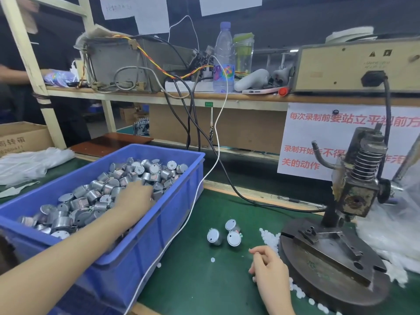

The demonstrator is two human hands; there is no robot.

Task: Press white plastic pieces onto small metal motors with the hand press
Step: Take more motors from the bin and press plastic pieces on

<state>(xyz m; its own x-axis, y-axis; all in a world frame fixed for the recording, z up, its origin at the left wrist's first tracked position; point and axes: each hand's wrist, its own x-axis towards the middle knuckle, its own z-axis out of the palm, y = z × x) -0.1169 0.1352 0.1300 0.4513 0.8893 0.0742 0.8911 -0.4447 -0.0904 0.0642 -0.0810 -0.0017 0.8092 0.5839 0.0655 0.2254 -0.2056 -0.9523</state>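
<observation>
I am at a green counter (204, 285). My left grip (136, 197) is reached deep into a blue plastic bin (179, 212) on the left side. The bin is heaped with small round metal motors (91, 196). My fingertips are sunk among them, so I cannot tell whether they hold a motor or only rest on the pile. My right grip (268, 267) lies low on the counter to the right of the bin, knuckles up. Its fingers are curled inward and the thumb and forefinger tips are drawn close together. I cannot tell whether a piece is pinched between them. Three loose motors (227, 235) lie on the green surface between the bin and the press, just beyond my right grip and apart from it. Small white plastic pieces (270, 239) are scattered in a drift along the near edge of the press base, right beside my right grip. A few strays lie further left on the counter. The hand press (354, 189) stands at the right on a heavy round metal base (329, 276). It has a coiled spring at its head and a flat metal bar across the base. A white cable (193, 212) hangs from the shelf (159, 98) behind and trails along the bin's right wall. On that shelf stands a clear water bottle (223, 57).
</observation>
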